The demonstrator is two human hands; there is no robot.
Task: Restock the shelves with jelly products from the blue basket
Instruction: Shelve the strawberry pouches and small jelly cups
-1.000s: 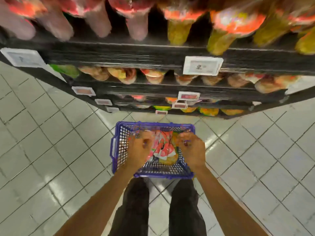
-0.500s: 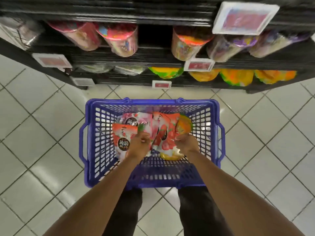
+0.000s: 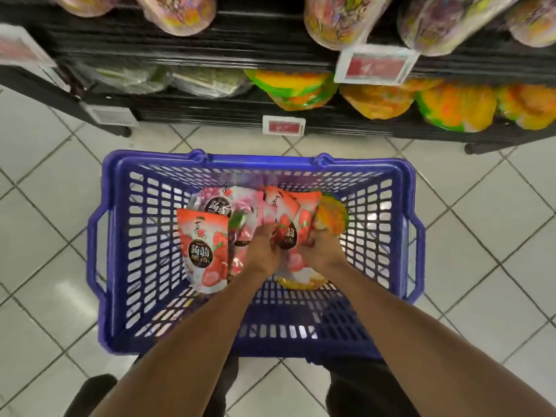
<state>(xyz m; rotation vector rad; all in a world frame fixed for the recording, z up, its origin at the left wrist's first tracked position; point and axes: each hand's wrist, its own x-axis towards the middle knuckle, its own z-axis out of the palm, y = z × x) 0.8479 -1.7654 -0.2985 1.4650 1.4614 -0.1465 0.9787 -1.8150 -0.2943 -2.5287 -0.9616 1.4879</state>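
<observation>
Two tiers of black slatted metal shelving [image 3: 210, 115] span twelve o'clock, loaded with rounded orange-and-green plastic bags [image 3: 293, 88], and pale tiled floor [image 3: 45, 236] fills the rest. The blue perforated plastic basket [image 3: 258, 160] stands on the floor at centre, its far rim near the lowest shelf but apart from it. Inside are the jelly products: glossy red-and-white strawberry pouches [image 3: 204, 251] heaped from nine o'clock to the middle, and a yellow-orange pouch [image 3: 332, 218] at three o'clock. The left hand [image 3: 263, 251] and right hand [image 3: 323, 252] meet mid-basket, both clenched on a bunch of red pouches [image 3: 293, 225] held between them. The film looks slick, so I judge that a pouch could slide out of so full a handful on the lift, or a corner could snag the lattice wall. Straight up is open. Toward twelve o'clock the overhanging bags and the small red price tag [image 3: 284, 125] jutting from the shelf lip crowd the path and could be knocked.
</observation>
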